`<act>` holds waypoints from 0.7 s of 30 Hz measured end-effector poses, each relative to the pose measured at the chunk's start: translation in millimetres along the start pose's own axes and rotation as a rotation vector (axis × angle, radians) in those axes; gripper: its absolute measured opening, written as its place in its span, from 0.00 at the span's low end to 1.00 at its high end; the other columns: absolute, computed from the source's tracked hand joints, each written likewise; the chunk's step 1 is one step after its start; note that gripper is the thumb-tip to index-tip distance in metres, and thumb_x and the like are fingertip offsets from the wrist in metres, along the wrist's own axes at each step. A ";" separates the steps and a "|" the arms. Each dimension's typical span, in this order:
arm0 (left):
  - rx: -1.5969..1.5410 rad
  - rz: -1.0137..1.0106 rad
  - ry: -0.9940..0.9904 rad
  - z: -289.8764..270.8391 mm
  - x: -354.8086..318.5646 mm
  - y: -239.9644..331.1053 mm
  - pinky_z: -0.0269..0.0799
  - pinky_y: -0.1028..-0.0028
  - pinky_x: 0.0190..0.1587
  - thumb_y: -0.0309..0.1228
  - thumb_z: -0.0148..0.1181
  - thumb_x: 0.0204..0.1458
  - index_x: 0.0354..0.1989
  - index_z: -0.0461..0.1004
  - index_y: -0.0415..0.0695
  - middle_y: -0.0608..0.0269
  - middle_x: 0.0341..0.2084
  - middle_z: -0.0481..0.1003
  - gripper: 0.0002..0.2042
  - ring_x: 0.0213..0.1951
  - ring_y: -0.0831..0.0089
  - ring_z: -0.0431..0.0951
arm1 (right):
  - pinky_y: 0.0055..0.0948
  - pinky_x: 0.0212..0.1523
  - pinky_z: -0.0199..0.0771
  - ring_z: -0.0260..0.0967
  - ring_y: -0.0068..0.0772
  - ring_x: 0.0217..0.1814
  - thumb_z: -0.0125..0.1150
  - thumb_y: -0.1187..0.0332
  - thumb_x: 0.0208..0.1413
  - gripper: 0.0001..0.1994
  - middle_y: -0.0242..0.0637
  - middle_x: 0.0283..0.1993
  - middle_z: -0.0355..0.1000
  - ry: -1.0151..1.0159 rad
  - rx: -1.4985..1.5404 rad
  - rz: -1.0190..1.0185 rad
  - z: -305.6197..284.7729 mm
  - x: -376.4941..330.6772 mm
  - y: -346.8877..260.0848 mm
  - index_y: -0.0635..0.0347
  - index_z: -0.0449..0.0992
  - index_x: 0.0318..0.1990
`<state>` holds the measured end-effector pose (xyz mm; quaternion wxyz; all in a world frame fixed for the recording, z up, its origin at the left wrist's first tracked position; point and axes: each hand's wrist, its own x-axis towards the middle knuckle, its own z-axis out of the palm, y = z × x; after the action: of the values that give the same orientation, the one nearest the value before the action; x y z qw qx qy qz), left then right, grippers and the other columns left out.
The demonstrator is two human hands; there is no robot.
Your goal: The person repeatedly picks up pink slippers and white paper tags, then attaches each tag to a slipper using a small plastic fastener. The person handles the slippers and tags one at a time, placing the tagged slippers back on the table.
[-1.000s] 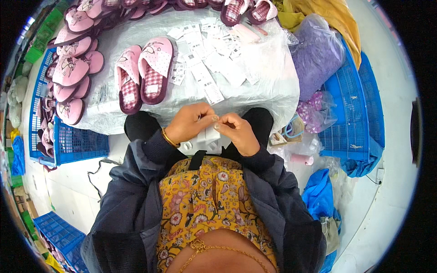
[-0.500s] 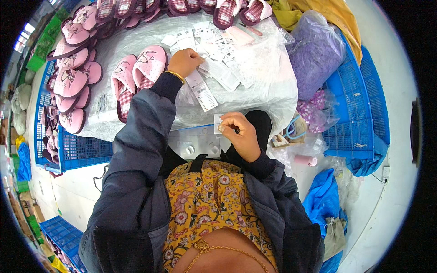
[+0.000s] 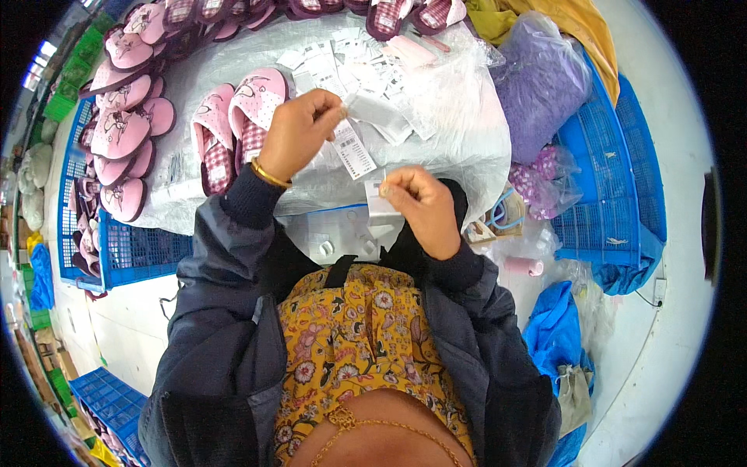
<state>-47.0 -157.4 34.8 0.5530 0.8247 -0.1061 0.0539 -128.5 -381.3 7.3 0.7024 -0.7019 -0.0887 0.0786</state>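
Head view, looking down over the person's lap at a sheet-covered table.

Left: a blue crate at the table's left edge, with pink slippers stacked in a row along it. Just inside the left edge, a pair of pink slippers lies side by side on the sheet, soles down.

Centre: the left hand is raised over the table's near half, fingers pinched shut on a white tag that hangs down from the fingertips, tilted. The hand hides part of the pair's right slipper. A gold bangle sits on its wrist. Behind the hand, toward the table's far edge, loose white tags lie scattered on the sheet.

The right hand is held at the table's near edge, right of and below the left hand, apart from it. Its thumb and fingers are closed on a second small white tag; what else it may grip cannot be told. Below it, between the knees, lies a pale box with small white pieces.

Right: a purple bag at the table's right edge, a yellow cloth behind it, then a blue basket. More slippers line the far edge.
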 end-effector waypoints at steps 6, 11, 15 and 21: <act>0.060 0.114 -0.053 10.1 -39.1 12.9 0.69 0.78 0.27 0.26 0.62 0.55 0.36 0.76 0.35 0.62 0.23 0.75 0.06 0.24 0.81 0.73 | 0.18 0.33 0.67 0.67 0.15 0.31 0.65 0.72 0.57 0.21 0.32 0.32 0.76 0.014 0.074 -0.013 12.4 20.3 -18.1 0.65 0.65 0.54; 0.078 0.137 -0.052 12.5 -47.1 13.6 0.71 0.74 0.28 0.27 0.63 0.53 0.35 0.77 0.36 0.57 0.25 0.77 0.07 0.25 0.72 0.76 | 0.18 0.32 0.67 0.68 0.15 0.31 0.66 0.73 0.55 0.25 0.32 0.31 0.75 0.024 0.079 -0.033 19.2 21.3 -17.3 0.65 0.62 0.58; 0.103 0.182 -0.056 12.4 -49.9 14.7 0.67 0.79 0.25 0.25 0.62 0.55 0.35 0.77 0.36 0.65 0.23 0.75 0.05 0.24 0.83 0.72 | 0.17 0.31 0.66 0.67 0.14 0.30 0.66 0.74 0.55 0.26 0.31 0.31 0.75 0.019 0.093 -0.019 19.9 20.6 -14.8 0.65 0.62 0.58; 0.085 0.179 -0.071 14.8 -51.4 10.9 0.68 0.78 0.25 0.25 0.62 0.54 0.35 0.77 0.36 0.64 0.23 0.75 0.05 0.23 0.82 0.72 | 0.16 0.30 0.65 0.66 0.13 0.30 0.66 0.74 0.55 0.25 0.30 0.30 0.74 -0.007 0.102 0.009 18.9 20.3 -12.1 0.66 0.63 0.57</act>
<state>-99.9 -169.1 28.3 0.5065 0.8359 -0.1967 0.0783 -113.5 -358.2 19.7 0.7367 -0.6651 -0.0837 0.0886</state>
